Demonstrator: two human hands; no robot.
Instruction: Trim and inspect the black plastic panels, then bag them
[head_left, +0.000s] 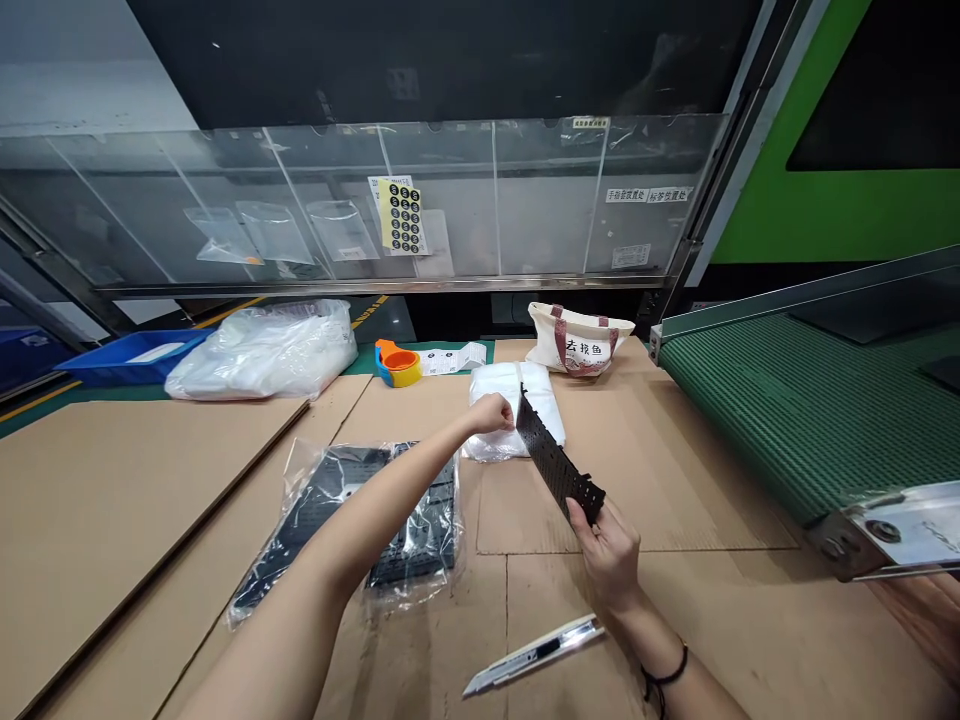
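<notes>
My right hand [611, 560] grips the near end of a thin black perforated plastic panel [559, 460], which is held up on edge and slants away from me. My left hand [491, 412] is closed at the panel's far end, over a stack of clear plastic bags [540, 405]. What its fingers pinch is hidden. Under my left forearm lie black plastic panels [412, 540] inside clear bags. A utility knife [536, 655] rests on the cardboard below my right hand.
A green conveyor belt [780, 390] borders the right side. Toward the back are a cloth bag [581, 340], an orange, yellow and blue tape holder [397, 364], a bulky plastic bundle [266, 345] and a blue tray [120, 360]. A clear pocket rack [450, 200] stands behind.
</notes>
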